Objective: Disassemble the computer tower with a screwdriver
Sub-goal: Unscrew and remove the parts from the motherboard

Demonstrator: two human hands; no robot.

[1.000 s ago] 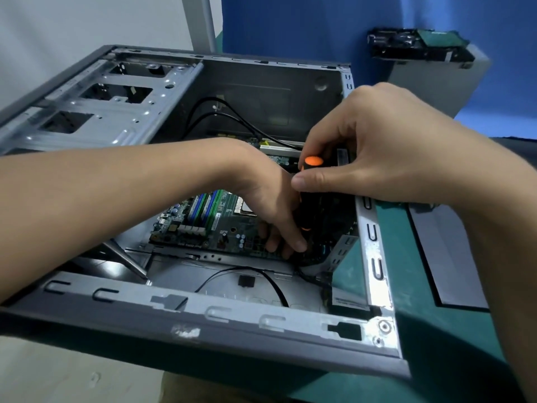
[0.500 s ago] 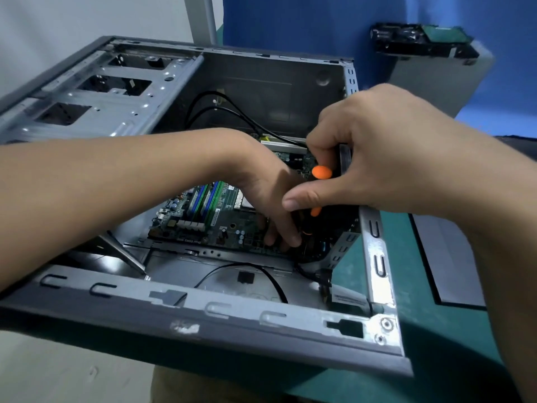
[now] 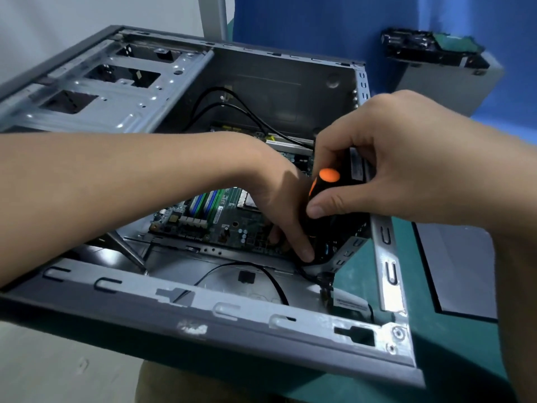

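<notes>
While the left hand [image 3: 279,216] reaches onto the motherboard [image 3: 220,225] inside the computer tower [image 3: 232,324] on the worktop [image 3: 465,359] (its grip is hidden), the right hand [image 3: 401,158] pinches the screwdriver [image 3: 325,181] by its handle. Likely a board screw is being loosened; next, steady downward turning.

The computer tower [image 3: 203,330] lies on its side on the green counter [image 3: 453,359], its side panel off and the open face up. It is a grey metal shell with a green motherboard [image 3: 232,228] flat on its floor and thin black cables [image 3: 247,112] looping over the back wall. The screwdriver [image 3: 322,184], black-handled with an orange cap, stands nearly upright over the board's right edge, in the grip of the right hand [image 3: 406,158]; its tip is hidden.
</notes>
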